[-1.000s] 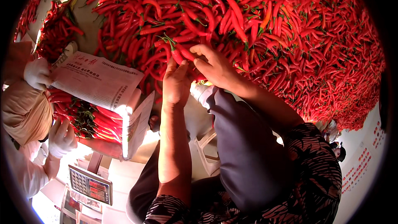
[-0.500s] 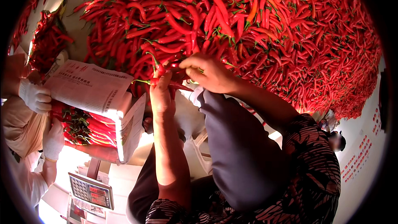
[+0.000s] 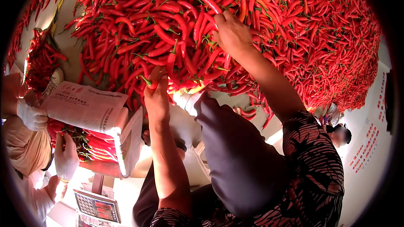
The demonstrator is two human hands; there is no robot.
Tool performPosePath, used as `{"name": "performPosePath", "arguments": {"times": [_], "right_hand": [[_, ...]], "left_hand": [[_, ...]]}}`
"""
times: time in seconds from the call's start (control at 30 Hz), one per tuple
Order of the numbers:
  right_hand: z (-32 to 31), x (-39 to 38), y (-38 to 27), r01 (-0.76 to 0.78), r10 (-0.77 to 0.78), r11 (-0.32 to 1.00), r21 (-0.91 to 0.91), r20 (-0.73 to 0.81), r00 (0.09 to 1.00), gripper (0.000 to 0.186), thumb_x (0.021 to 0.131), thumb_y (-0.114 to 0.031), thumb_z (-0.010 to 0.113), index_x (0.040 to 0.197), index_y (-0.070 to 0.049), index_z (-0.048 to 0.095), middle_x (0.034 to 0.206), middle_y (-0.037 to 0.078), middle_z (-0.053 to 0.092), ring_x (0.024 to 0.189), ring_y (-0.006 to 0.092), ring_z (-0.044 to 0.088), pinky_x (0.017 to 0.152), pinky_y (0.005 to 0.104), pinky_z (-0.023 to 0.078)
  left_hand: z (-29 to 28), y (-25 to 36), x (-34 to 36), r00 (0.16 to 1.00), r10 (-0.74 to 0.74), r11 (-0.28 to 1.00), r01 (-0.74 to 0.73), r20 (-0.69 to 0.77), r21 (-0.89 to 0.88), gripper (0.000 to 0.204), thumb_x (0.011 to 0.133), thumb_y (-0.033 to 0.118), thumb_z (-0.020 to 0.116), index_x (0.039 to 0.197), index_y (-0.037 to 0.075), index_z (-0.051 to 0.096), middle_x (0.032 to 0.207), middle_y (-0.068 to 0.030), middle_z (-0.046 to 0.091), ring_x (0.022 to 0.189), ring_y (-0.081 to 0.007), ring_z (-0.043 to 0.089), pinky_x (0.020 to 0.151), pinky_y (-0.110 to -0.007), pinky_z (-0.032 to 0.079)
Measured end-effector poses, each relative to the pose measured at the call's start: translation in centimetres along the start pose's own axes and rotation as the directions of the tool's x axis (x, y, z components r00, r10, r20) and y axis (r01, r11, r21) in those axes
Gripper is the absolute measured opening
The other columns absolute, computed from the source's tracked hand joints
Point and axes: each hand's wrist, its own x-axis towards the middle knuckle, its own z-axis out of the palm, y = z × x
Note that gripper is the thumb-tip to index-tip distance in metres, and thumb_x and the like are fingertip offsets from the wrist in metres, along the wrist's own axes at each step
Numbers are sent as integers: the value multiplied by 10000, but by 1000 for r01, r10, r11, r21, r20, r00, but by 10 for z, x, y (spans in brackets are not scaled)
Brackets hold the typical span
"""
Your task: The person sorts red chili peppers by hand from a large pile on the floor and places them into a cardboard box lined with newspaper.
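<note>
My left hand (image 3: 156, 96) is closed around red chili peppers at the near edge of a big heap; one held chili pepper (image 3: 150, 84) shows its green stem by my thumb. The palm hides how many I hold. Farther out and to the right, my right hand (image 3: 233, 35) is over the heap, its fingers and thumb curled at the end of a long red chili pepper (image 3: 209, 3). The heap of red chili peppers (image 3: 294, 38) spreads from the far left to the right side.
At left, a co-worker's white-gloved hands (image 3: 66, 157) are at a box of chili peppers (image 3: 99, 145) partly covered with newspaper (image 3: 84, 103). Below it stands a digital scale (image 3: 97, 206). My raised knee (image 3: 210, 113) is just short of the heap. Another person (image 3: 338, 135) is at far right.
My right hand has moved away from my left, up and to the right onto the heap. My left hand still holds chili peppers. The co-worker's lower gloved hand has shifted right along the box.
</note>
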Motion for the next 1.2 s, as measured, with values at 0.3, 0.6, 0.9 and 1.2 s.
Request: {"name": "performPosePath", "arguments": {"times": [0.3,0.6,0.9,1.2], "right_hand": [[-40,-27,-30,-108,96,237,966,87,992,239,943,-108,731,1171,-43,701,1004,26,663,1043,141,680,858,293,545],[-46,-43,-60,482,-513,560,674,-176,840,365,819,31,631,1156,-93,694,1040,81,662,965,294,669,847,411,539],[7,52,23,138,-139,990,-15,-189,972,256,909,-150,686,1134,-30,655,1019,152,674,928,387,673,812,461,537],[-10,-31,-51,-297,-48,521,800,375,926,235,920,-153,719,1098,-11,663,886,37,674,817,111,631,746,306,518]], "left_hand": [[16,31,-4,882,-285,863,407,375,-300,472,1072,405,540,1164,-45,650,889,-94,703,665,-146,643,556,-264,491],[37,-1,5,861,-157,517,489,484,-702,325,1073,284,553,1230,4,602,1169,-143,694,1057,-281,683,961,-455,556],[20,1,6,907,-190,722,388,376,-572,188,1028,203,638,1164,74,657,1033,-45,669,929,-176,617,817,-320,485],[34,-3,10,887,-186,636,437,423,-636,340,1049,182,595,1345,14,586,1307,-128,653,1204,-259,628,1063,-430,499]]}}
